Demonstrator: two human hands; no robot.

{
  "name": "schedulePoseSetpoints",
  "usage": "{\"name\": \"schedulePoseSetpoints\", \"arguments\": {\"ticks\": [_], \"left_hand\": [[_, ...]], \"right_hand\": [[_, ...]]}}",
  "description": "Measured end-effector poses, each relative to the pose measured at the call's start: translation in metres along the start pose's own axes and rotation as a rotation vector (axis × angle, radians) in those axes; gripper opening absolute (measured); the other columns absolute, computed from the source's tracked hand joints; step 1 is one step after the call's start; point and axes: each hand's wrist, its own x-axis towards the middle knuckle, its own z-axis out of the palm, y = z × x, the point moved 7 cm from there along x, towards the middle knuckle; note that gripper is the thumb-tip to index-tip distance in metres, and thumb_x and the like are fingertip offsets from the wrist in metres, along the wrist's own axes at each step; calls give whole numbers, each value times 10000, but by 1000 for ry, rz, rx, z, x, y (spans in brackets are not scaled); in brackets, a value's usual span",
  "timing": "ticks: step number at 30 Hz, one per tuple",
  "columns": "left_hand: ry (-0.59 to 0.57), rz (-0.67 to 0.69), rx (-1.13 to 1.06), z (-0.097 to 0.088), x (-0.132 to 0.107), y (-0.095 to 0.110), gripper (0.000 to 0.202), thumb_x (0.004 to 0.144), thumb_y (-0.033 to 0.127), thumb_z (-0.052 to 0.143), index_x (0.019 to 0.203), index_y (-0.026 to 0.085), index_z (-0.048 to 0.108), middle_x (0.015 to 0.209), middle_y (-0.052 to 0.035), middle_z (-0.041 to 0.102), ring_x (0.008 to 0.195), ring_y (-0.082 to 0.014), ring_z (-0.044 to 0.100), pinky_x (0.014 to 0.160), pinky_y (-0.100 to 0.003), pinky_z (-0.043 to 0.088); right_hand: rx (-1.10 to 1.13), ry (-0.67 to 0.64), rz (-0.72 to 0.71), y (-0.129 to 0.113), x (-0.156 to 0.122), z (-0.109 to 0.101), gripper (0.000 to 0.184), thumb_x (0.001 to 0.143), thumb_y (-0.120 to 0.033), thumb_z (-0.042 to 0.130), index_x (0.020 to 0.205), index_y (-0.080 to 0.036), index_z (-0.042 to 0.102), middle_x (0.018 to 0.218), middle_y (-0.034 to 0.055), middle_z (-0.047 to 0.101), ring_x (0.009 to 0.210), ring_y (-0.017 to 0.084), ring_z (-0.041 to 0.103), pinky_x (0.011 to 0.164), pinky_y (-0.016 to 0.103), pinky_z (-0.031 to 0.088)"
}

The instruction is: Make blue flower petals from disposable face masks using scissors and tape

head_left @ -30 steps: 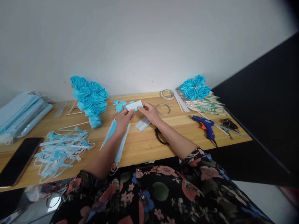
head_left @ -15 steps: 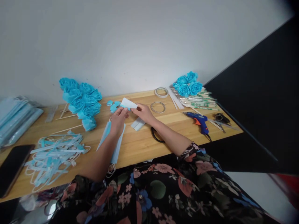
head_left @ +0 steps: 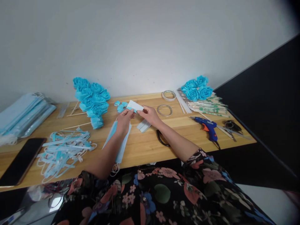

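Between both hands is a folded piece of mask fabric (head_left: 135, 105), white with a blue lower band. My left hand (head_left: 123, 121) pinches its near left corner, fingers closed. My right hand (head_left: 151, 116) grips its right end with thumb and fingers. Just behind the left fingertips lie several small blue cut petals (head_left: 120, 108). Below the right hand, a pale pleated strip (head_left: 143, 126) rests on the table. A blue face mask (head_left: 122, 149) lies partly hidden beneath my left forearm.
Blue fabric roses (head_left: 91, 98) stand left; more roses (head_left: 197, 88) rest on wrapped sticks (head_left: 211, 105) at right. Around are a tape roll (head_left: 169, 95), metal ring (head_left: 164, 110), blue glue gun (head_left: 207, 125), scissors (head_left: 232, 125), cut mask strips (head_left: 64, 151), a phone (head_left: 22, 161) and stacked masks (head_left: 25, 114).
The camera view has turned slightly left, so everything sits further right in the picture. Both hands keep hold of the fabric piece, which is tilted a little differently.
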Motion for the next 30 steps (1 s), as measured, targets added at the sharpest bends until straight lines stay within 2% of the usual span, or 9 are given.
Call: {"name": "schedulePoseSetpoints", "arguments": {"ticks": [3, 6, 10, 14, 18, 21, 26, 30], "left_hand": [[14, -2, -17, -2, 1, 0, 366, 684, 456, 838, 640, 188, 592, 652, 0, 661, 627, -122, 600, 624, -250, 443], [8, -15, -70, -3, 2, 1, 400, 675, 450, 852, 635, 185, 555, 652, -5, 667, 626, -119, 611, 605, -239, 444], [-33, -62, -151, 0, 3, 2, 418, 654, 418, 872, 641, 184, 526, 644, -6, 665, 629, -124, 632, 584, -229, 450], [-29, -67, -198, 0, 2, 4, 383, 654, 371, 866, 648, 181, 533, 590, 12, 629, 558, -105, 587, 551, -221, 426], [-40, -60, -189, 2, 0, 5, 331, 694, 340, 832, 645, 176, 548, 579, 20, 612, 517, -83, 541, 528, -212, 394], [-48, -57, -191, 3, -1, 5, 339, 672, 342, 843, 631, 175, 550, 564, 23, 607, 512, -82, 538, 527, -209, 397], [-47, -77, -195, 4, -1, 4, 374, 637, 357, 868, 643, 182, 538, 594, 9, 634, 561, -112, 593, 568, -231, 464], [-58, -88, -195, 6, -3, 5, 375, 674, 355, 861, 675, 190, 524, 642, 22, 641, 616, -122, 623, 657, -261, 523]], "right_hand": [[40, 30, -1, 1, 1, -3, 260, 828, -461, 624, 787, -205, 616, 643, -41, 522, 629, 130, 485, 607, 261, 391], [99, 124, -60, -3, 2, -14, 289, 872, -411, 591, 1077, -216, 653, 935, 21, 696, 873, 179, 630, 765, 296, 501], [-52, 152, -237, -18, 0, -20, 392, 854, -200, 533, 1234, -251, 611, 1263, 74, 671, 1172, 225, 605, 917, 367, 532], [-293, 103, -493, -34, -9, -10, 481, 828, -74, 485, 1240, -275, 631, 1348, 72, 623, 1276, 246, 541, 1079, 474, 457], [-402, 71, -607, -36, -13, 0, 456, 833, -58, 518, 1203, -284, 659, 1363, 74, 606, 1273, 259, 535, 1106, 505, 428], [-408, 70, -626, -34, -12, 2, 385, 845, -66, 543, 1129, -283, 688, 1360, 65, 608, 1276, 259, 528, 1106, 498, 424], [-382, 60, -567, -29, -10, 1, 213, 891, -138, 585, 972, -274, 728, 1320, 53, 632, 1237, 260, 537, 1040, 471, 469], [-359, 60, -561, -27, -9, 1, 206, 907, -151, 579, 943, -270, 744, 1305, 57, 640, 1223, 255, 542, 1001, 455, 492]]}}
